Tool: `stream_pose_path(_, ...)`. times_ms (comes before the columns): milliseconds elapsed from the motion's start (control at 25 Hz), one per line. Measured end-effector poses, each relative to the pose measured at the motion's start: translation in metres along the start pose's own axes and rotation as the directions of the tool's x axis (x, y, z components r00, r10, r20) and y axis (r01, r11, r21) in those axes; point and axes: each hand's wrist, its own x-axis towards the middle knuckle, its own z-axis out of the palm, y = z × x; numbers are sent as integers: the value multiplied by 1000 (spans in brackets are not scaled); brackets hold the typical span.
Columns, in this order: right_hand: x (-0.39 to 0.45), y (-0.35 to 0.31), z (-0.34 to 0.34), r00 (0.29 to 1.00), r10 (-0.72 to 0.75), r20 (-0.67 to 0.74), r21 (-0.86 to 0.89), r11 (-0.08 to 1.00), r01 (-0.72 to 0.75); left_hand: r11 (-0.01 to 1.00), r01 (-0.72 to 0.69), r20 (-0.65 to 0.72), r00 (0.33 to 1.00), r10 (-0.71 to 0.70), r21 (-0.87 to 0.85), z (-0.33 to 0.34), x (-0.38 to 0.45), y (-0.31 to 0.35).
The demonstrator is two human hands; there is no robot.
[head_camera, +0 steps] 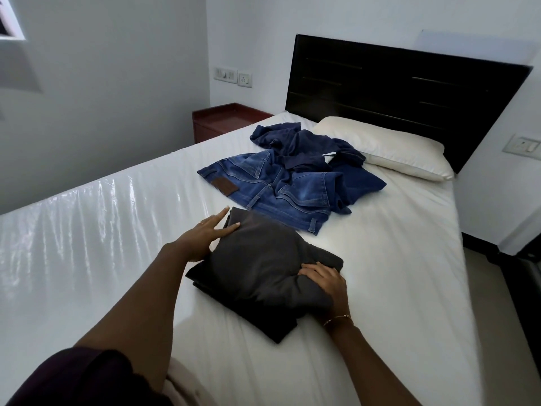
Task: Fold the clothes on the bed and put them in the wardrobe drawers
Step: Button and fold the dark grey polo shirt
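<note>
**Folded grey garment being squared up on the bed**

Seen from the head camera, a person is leaning over a white-sheeted bed (380,259), working on a dark grey folded garment (257,271) lying near the bed's near edge. The left hand (206,234) is resting flat against the garment's far-left side, fingers straight and apart, holding nothing. The right hand (323,281) is pressing on the near-right corner, its fingers curling over a bunched fold of the cloth. Both arms are reaching forward, the left almost straight, the right bent inward at the wrist.

The cloth looks soft, light and limp; it would likely sag unless lifted from beneath at two opposite edges. Beyond it, blue jeans (272,186) and a crumpled navy garment (310,150) are lying unfolded, touching each other, just short of a pillow (389,148).
</note>
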Motion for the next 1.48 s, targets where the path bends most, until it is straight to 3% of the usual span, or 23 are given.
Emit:
stream_pose_path(160,7,-3,-1,997,71,42,114,991,-75,997,-54,27,998,53,50,-1,-8,10)
stream_pose_path(320,10,-15,-12,958,282,58,405,870,-281,991,-117,-120,985,124,66,-1,-22,23)
stream_pose_path(400,9,-26,-19,882,456,117,595,679,-430,992,-121,-189,975,116,-19,-3,-24,36)
stream_pose_path(520,17,-17,-19,643,741,193,717,341,-608,972,39,-200,976,-87,-230,-17,-26,57)
stream_pose_path(560,20,-15,-23,597,766,239,682,305,-665,943,64,-232,962,-145,-326,-24,-29,63)
stream_pose_path(640,36,-31,-41,612,748,257,711,282,-644,806,94,-279,909,-308,-584,-41,-42,70)
stream_pose_path(720,48,-39,-54,660,710,245,738,304,-602,605,104,-224,868,-442,-790,-59,-53,70)
stream_pose_path(800,63,-56,-67,718,625,307,715,346,-607,445,136,-141,833,-535,-885,-80,-73,63)
stream_pose_path(880,75,-77,-77,737,567,369,713,336,-615,361,208,-41,818,-574,-909,-100,-98,53)
stream_pose_path(1040,88,-140,-84,748,413,519,698,301,-650,258,298,99,808,-581,-919,-135,-168,19)
stream_pose_path(1240,97,-231,-78,746,219,629,710,229,-666,84,355,164,613,-773,-931,-155,-261,-12)
stream_pose_path(1480,74,-337,-45,769,28,638,642,533,-552,55,384,115,406,-906,-922,-147,-368,-32)
